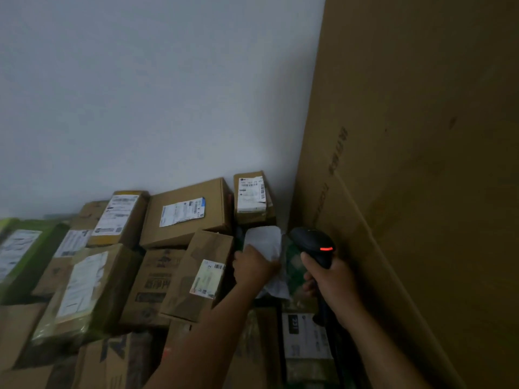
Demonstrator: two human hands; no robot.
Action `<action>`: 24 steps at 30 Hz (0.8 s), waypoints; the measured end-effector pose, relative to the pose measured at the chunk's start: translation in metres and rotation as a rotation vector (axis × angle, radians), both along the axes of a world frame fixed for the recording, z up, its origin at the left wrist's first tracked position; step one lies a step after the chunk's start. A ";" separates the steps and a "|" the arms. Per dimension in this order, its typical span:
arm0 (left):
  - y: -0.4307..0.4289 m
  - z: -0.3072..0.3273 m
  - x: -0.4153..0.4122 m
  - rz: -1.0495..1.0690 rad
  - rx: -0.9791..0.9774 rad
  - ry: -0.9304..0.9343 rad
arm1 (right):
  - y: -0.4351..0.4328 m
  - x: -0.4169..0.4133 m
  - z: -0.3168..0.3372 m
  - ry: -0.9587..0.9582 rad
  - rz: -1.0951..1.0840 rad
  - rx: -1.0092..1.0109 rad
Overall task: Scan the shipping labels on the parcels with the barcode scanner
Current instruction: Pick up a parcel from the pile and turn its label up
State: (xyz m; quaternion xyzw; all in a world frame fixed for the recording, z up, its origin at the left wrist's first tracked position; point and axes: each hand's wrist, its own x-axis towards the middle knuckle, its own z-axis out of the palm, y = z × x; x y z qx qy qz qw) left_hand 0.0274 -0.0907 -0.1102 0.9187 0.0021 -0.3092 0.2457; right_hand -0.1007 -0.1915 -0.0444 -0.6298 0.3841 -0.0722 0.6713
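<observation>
Boxes (pixel 185 214) lie heaped against the wall (pixel 140 94), a green parcel (pixel 36 248) at far left, most with white labels facing up; nearer the middle a tilted box shows its label (pixel 208 277) plainly, a likely later target; just right of it the left hand (pixel 255 266) grips a white pouch (pixel 265 242), fingers curled round its lower part, holding it up off the pile; its face reads blank and blurred, so whether a barcode shows I cannot tell; right beside it the scanner (pixel 311 240) points its nose at the pouch's right edge, a red lamp lit on its back; the right hand (pixel 330 279) wraps the handle, fingers closed round it, trigger finger hidden; a tall carton (pixel 421 164) stands close on the right, leaving little elbow room. The step in hand looks to be reading the pouch's label; to do it well, pull the soft wrap taut and flat, turn the label side square to the scanner, draw the scanner back a little so the beam spans the whole barcode, hold both steady, then squeeze; wrinkles and dim light seem the likeliest causes of a misread.
</observation>
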 end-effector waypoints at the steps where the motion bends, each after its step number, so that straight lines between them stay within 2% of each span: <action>1: 0.001 -0.005 0.001 -0.014 0.039 -0.034 | -0.001 0.001 -0.003 0.003 -0.005 0.005; 4: 0.006 -0.015 0.011 -0.085 0.156 -0.154 | -0.001 0.003 -0.011 0.021 -0.009 0.003; 7: 0.009 -0.018 0.007 -0.137 0.135 -0.176 | -0.001 0.004 -0.017 0.036 0.017 -0.013; 10: 0.014 -0.012 0.002 -0.215 0.052 -0.297 | 0.001 0.004 -0.019 0.036 0.035 -0.015; 13: 0.028 0.008 -0.002 -0.284 -0.065 -0.565 | 0.005 0.004 -0.015 0.033 0.056 -0.025; 16: 0.053 0.027 -0.007 -0.236 0.087 -0.792 | 0.011 0.004 -0.009 0.011 0.081 -0.038; 17: 0.062 0.031 -0.007 -0.180 0.173 -0.766 | 0.014 0.004 -0.007 0.005 0.090 -0.042; 19: 0.080 0.033 -0.007 -0.052 0.282 -0.586 | 0.019 0.003 -0.004 -0.004 0.110 -0.043; 22: 0.101 0.033 -0.009 0.072 0.308 -0.294 | 0.025 0.001 0.001 -0.022 0.134 -0.031; 24: 0.108 0.032 -0.010 0.080 0.280 -0.276 | 0.027 -0.001 0.005 -0.031 0.145 -0.031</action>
